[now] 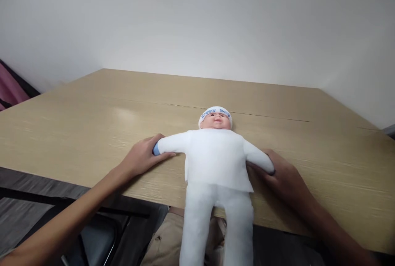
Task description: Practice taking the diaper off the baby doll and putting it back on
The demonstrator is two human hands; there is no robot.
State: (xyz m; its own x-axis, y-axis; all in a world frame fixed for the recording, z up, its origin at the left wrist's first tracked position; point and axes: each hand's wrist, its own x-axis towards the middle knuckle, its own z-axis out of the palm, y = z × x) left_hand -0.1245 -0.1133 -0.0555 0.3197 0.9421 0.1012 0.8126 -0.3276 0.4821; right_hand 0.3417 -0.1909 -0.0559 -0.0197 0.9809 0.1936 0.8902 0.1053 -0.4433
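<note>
A baby doll (218,157) in a white top and white trousers lies face up on the wooden table, its legs hanging over the near edge. Its white cap carries blue lettering that reads "Happy Baby". My left hand (143,155) is closed round the end of the doll's arm on the left, where a blue tip shows. My right hand (284,177) holds the end of the other arm; its fingers are partly hidden beneath the sleeve. Both doll arms are spread out to the sides.
The wooden table (92,130) reaches back to a white wall (197,23). Below its near edge on the left is a dark chair (95,237). Pink cloth (12,87) shows at the far left. My lap in beige trousers (166,237) is under the doll's legs.
</note>
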